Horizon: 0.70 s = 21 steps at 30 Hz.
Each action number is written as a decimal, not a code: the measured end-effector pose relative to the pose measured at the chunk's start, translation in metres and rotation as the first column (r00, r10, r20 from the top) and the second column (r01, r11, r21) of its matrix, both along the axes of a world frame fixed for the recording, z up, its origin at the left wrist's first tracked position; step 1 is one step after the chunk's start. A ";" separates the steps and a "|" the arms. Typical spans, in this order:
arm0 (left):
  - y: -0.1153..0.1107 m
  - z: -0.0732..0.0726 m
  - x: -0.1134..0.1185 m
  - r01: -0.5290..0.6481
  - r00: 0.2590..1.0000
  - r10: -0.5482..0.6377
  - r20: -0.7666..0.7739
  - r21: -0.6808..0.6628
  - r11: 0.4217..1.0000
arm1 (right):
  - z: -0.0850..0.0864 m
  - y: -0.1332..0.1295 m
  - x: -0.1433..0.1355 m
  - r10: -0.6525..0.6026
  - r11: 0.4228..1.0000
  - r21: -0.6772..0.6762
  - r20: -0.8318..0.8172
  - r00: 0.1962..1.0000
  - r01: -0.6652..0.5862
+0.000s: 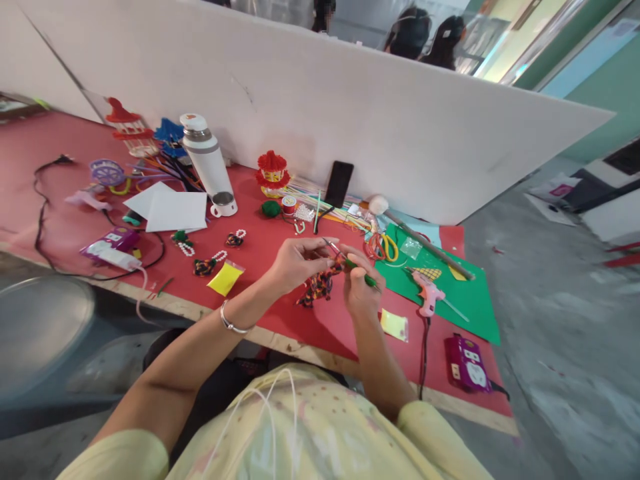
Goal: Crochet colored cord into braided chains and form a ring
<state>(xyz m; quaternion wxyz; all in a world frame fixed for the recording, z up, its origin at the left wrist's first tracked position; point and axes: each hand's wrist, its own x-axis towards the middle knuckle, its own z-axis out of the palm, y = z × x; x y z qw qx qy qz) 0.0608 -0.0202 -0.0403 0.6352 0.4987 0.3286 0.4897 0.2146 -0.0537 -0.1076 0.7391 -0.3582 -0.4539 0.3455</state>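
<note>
My right hand (363,293) is closed round a crochet hook (370,281) with a green handle, its thin metal shaft pointing up and left. The fingers of my left hand (294,265) pinch a piece of multicoloured dark yarn work (318,287), which hangs below both hands over the red table. The hook's tip is close to my left fingertips; whether it sits in a loop is too small to make out. Left of my hands lie small yarn pieces with white bead loops (204,267) and a yellow packet (226,279).
A white flask (207,160) and a propped phone (339,183) stand at the back, before a white partition (350,107). At right, a pink glue gun (429,293) lies on green sheet (475,283), near a purple power strip (467,363). Yellow-handled scissors (391,248) lie near my right hand.
</note>
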 end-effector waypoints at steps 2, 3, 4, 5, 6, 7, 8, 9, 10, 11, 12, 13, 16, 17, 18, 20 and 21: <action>0.000 0.000 -0.003 0.013 1.000 -0.014 -0.005 -0.028 1.000 | 0.002 0.000 0.001 -0.019 0.999 -0.031 0.007 1.000 0.019; 0.001 0.001 -0.006 0.041 0.999 -0.042 0.000 -0.054 0.998 | 0.003 0.000 0.003 -0.010 0.999 -0.052 -0.005 1.000 0.010; 0.002 0.003 -0.009 0.079 0.997 -0.079 0.006 -0.082 0.993 | 0.005 0.001 0.004 0.001 0.998 -0.068 -0.027 1.000 -0.003; 0.003 0.006 -0.012 0.121 0.993 -0.121 0.010 -0.112 0.986 | 0.006 0.002 0.005 0.013 0.997 -0.078 -0.053 0.999 -0.017; 0.004 0.008 -0.014 0.160 0.987 -0.160 0.014 -0.139 0.977 | 0.008 0.003 0.005 0.022 0.996 -0.085 -0.079 0.997 -0.029; 0.005 0.010 -0.015 0.191 0.981 -0.191 0.019 -0.159 0.969 | 0.009 0.004 0.005 0.030 0.995 -0.092 -0.100 0.994 -0.039; 0.006 0.012 -0.016 0.208 0.978 -0.207 0.028 -0.169 0.963 | 0.010 0.005 0.004 0.039 0.994 -0.100 -0.115 0.993 -0.050; 0.006 0.013 -0.016 0.210 0.978 -0.207 0.040 -0.169 0.963 | 0.011 0.005 0.003 0.048 0.992 -0.107 -0.128 0.991 -0.061; 0.007 0.013 -0.015 0.201 0.979 -0.195 0.052 -0.165 0.966 | 0.012 0.006 0.002 0.055 0.991 -0.112 -0.142 0.988 -0.071; 0.007 0.012 -0.013 0.188 0.982 -0.181 0.061 -0.157 0.970 | 0.012 0.006 0.001 0.062 0.990 -0.116 -0.157 0.986 -0.081; 0.007 0.011 -0.012 0.176 0.984 -0.168 0.063 -0.150 0.973 | 0.012 0.007 0.000 0.068 0.989 -0.119 -0.174 0.982 -0.090; 0.007 0.009 -0.011 0.167 0.985 -0.160 0.059 -0.146 0.975 | 0.012 0.007 -0.001 0.076 0.987 -0.123 -0.192 0.978 -0.101; 0.007 0.004 -0.010 0.159 0.987 -0.156 0.030 -0.140 0.977 | 0.012 0.010 -0.001 0.104 0.979 -0.149 -0.240 0.965 -0.142; 0.007 0.003 -0.010 0.156 0.988 -0.155 0.020 -0.141 0.978 | 0.012 0.010 -0.001 0.115 0.975 -0.159 -0.253 0.961 -0.158; 0.007 0.002 -0.011 0.151 0.988 -0.151 0.010 -0.143 0.978 | 0.011 0.011 -0.001 0.122 0.971 -0.166 -0.265 0.957 -0.170; 0.006 0.003 -0.011 0.135 0.990 -0.138 -0.009 -0.147 0.980 | 0.010 0.013 -0.001 0.137 0.966 -0.175 -0.278 0.951 -0.190; 0.006 0.003 -0.010 0.129 0.991 -0.132 -0.017 -0.148 0.981 | 0.010 0.014 0.000 0.143 0.965 -0.174 -0.284 0.948 -0.198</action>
